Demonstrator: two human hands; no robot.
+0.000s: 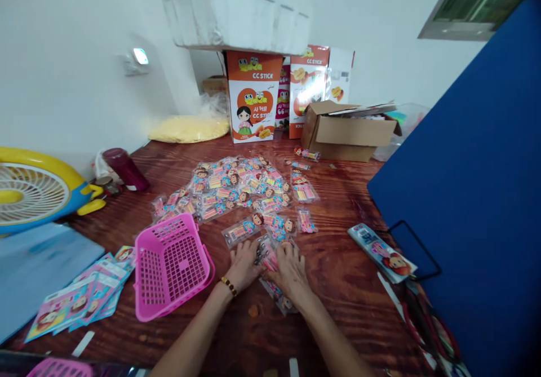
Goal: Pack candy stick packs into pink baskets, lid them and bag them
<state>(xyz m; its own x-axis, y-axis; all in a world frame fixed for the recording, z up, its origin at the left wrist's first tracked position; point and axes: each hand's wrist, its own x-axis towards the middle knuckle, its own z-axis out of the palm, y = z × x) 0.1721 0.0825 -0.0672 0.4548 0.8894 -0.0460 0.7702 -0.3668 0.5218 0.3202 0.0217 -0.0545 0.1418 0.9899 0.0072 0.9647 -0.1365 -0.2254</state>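
Observation:
Both my hands rest on the wooden table (338, 275) at its near middle, pressed together over small clear candy packets. My left hand (244, 264), with a bead bracelet on the wrist, has its fingers curled on a packet (264, 254). My right hand (291, 270) lies over another packet (279, 298) that sticks out under it. A large heap of the same packets (240, 188) spreads just beyond my hands. An empty pink plastic basket (171, 264) sits tilted right beside my left hand.
Printed cards (80, 298) fan out at the left by a blue sheet (38, 264). A yellow fan (29, 191), a maroon bottle (124, 168), CC Stick boxes (253, 101), an open cardboard box (346, 132) stand around. A blue panel (473, 185) walls the right.

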